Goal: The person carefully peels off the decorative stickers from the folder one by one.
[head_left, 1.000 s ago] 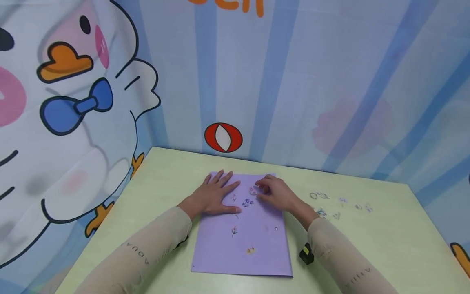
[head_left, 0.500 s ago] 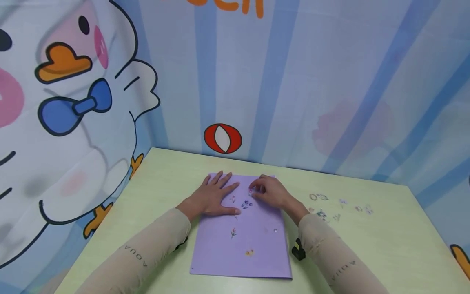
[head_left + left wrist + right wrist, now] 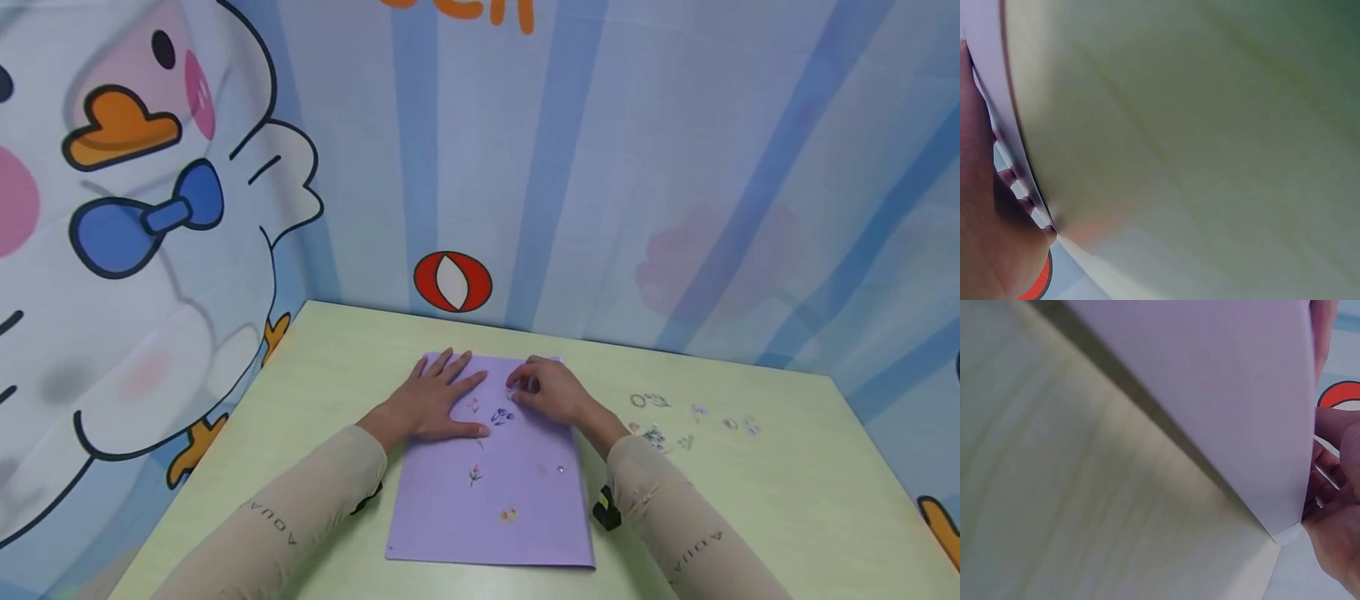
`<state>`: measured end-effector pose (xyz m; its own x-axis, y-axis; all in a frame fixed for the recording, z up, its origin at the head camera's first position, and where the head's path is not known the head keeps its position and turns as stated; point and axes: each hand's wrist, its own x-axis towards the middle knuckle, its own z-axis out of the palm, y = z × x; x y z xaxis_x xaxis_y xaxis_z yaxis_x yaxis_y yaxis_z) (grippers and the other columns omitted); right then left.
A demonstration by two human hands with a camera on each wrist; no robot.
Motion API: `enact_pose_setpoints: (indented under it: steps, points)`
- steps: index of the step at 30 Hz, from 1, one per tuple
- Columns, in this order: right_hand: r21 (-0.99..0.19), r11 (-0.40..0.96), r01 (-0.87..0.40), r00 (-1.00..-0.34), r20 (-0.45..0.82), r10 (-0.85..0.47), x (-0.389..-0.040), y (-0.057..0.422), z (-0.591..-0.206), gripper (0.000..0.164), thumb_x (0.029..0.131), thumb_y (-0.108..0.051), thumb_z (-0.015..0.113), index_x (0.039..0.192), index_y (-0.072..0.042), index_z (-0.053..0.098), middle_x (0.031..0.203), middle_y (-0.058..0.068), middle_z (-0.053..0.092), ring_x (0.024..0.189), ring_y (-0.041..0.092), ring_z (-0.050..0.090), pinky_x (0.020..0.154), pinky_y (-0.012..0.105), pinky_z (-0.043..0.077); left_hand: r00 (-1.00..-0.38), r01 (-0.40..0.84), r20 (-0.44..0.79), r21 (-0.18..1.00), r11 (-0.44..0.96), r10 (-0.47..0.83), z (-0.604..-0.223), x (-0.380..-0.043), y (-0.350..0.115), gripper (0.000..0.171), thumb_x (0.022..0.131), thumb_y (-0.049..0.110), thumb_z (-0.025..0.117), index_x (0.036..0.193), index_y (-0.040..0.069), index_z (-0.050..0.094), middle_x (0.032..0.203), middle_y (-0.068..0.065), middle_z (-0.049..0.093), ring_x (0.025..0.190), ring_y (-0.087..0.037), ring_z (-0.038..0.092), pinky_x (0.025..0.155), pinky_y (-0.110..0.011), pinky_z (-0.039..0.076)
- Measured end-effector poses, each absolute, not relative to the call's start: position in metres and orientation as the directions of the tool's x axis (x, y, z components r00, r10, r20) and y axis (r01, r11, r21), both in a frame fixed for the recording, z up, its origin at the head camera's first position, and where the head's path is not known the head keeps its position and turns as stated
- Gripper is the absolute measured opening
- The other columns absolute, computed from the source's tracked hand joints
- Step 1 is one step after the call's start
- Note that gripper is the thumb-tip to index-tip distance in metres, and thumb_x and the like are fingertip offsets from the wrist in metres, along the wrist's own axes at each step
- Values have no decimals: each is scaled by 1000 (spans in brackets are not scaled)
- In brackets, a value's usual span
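A purple sheet (image 3: pixel 525 542) lies on the table, with several small flower stickers on it. My left hand (image 3: pixel 431 404) rests flat on its upper left part, fingers spread. At its upper right, my right hand (image 3: pixel 551 392) has thumb and forefinger curled together at a small pale pink flower sticker (image 3: pixel 510 394), mostly hidden by the fingertips. Just below is a blue-purple flower sticker (image 3: pixel 502 417); a pink one (image 3: pixel 473 406) sits near the left fingers. Farther down are a red tulip sticker (image 3: pixel 475 475) and a yellow one (image 3: pixel 508 516). In the right wrist view, the fingers (image 3: pixel 1329 475) are partly behind the sheet's edge.
Several loose stickers (image 3: pixel 654 437) lie on the pale table (image 3: pixel 780 500) right of the sheet, near the right forearm. A small shiny dot (image 3: pixel 560 469) is on the sheet's right side. A printed cloth backdrop (image 3: pixel 585 167) stands behind the table's far edge.
My right hand has moved slightly left and its fingertips have closed in over the pink flower sticker. The left hand has stayed in place on the sheet.
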<state>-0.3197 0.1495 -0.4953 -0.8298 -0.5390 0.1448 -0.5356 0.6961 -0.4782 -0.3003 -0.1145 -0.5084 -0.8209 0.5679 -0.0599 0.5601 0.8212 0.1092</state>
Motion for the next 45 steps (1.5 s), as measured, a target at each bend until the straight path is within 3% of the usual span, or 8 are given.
enact_pose_setpoints:
  steps: [23,40,45]
  points:
    - [-579,710,-400,-893,72,-445,-315,142,-495,5,96,-12,76,96,-14,72,95,-1,64,83,16,59,75,34,50,-824,554,-70,110,825,562,-510,-299,-116,104,89,90,44,171,29,24,178,-9,12,163,-40,6,126,-67,10]
    - [-673,649,-353,-920,124,-371,-311,153,-490,7,96,-12,79,99,-9,74,95,1,71,86,18,65,80,37,53,-823,555,-80,101,826,562,-506,-300,-113,105,89,90,44,171,29,23,178,-10,11,163,-41,6,126,-67,9]
    - [-712,622,-325,-931,125,-343,-306,158,-486,4,99,-10,73,102,-8,73,98,2,72,89,19,67,79,37,56,-822,556,-80,108,824,564,-507,-300,-113,104,89,90,45,171,29,24,178,-10,12,163,-41,7,126,-67,10]
